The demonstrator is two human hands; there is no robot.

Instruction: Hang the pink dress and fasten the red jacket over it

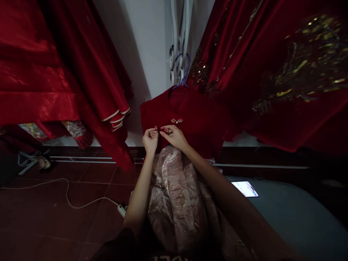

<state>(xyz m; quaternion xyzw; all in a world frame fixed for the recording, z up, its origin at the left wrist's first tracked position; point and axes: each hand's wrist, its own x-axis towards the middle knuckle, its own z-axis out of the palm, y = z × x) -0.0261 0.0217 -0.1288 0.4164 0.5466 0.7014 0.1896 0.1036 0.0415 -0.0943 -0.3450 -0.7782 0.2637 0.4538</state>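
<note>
A red top (195, 112) hangs in front of me on a purple hanger (185, 78). On its chest sits a small jewelled clasp (176, 120) with pale beads. Just below it, my left hand (150, 140) pinches the front edge of the top, fingertips closed together. From the other side my right hand (176, 137) pinches the same edge, its thumb and forefinger almost meeting the left fingertips. Any small fastener between the fingers is too tiny to make out. Under my forearms lies a shiny pinkish brocade skirt (179, 192).
Red satin garments (106, 83) hang at the left, and a sequinned red gown (312, 69) at the right. A lit phone (245, 189) lies on a grey-blue surface (293, 214). A white cable (81, 207) crosses the tiled floor to a power strip (121, 210).
</note>
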